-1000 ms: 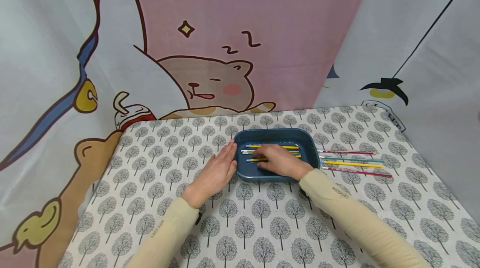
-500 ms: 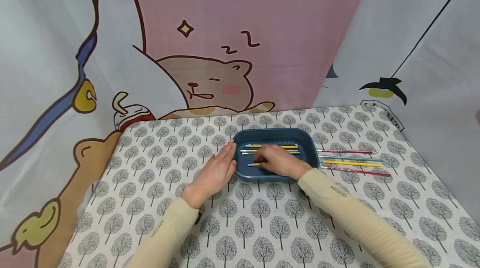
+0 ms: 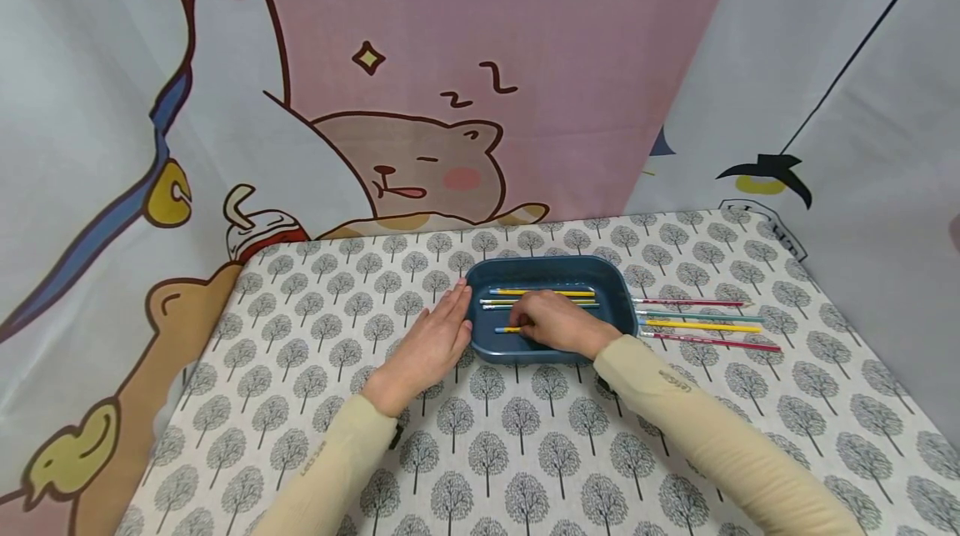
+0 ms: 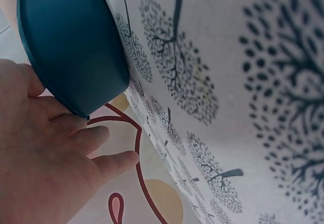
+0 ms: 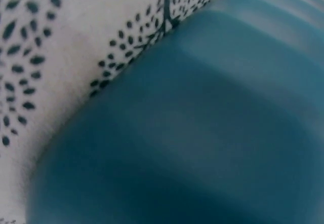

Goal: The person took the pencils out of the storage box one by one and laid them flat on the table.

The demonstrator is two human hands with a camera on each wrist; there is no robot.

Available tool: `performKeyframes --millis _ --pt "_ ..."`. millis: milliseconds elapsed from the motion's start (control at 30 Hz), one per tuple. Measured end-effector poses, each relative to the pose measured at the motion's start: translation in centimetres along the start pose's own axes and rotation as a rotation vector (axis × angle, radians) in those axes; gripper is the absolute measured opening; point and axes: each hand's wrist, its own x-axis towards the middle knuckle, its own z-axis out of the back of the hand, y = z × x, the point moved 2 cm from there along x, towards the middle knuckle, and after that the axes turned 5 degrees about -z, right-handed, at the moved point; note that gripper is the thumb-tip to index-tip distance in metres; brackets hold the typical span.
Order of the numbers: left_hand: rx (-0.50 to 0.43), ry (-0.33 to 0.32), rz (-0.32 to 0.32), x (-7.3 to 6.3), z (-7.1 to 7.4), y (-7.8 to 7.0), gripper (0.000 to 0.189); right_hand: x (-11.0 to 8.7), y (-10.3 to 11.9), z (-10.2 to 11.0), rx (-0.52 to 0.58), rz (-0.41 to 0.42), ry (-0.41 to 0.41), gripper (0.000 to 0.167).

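A dark blue rectangular plastic bin sits on the table, and several pencils lie lengthwise inside it. My right hand reaches into the bin with bent fingers, pinching a yellow pencil with a blue end, near the front wall. Most of that pencil is hidden under the hand. Behind it in the bin lie another yellow pencil and two more close together. My left hand rests against the bin's left wall with its fingers extended; the left wrist view shows the fingers at the bin's rim.
Right of the bin, a row of pencils lies on the tree-print tablecloth: a red pencil, a teal pencil, a yellow pencil and another red pencil. A cartoon curtain hangs behind. The right wrist view shows mostly the bin's blurred outer wall.
The right hand has shifted the yellow pencil toward the bin's front wall, away from the others; over the last half second it has barely moved. My left hand stays at the bin's left wall.
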Motion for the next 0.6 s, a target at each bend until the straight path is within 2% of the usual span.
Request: performKeyframes --millis 600 --pt "0.001 0.016 0.018 0.01 -0.12 0.15 0.058 -0.84 0.35 0.84 0.029 -0.008 -0.066 0.016"
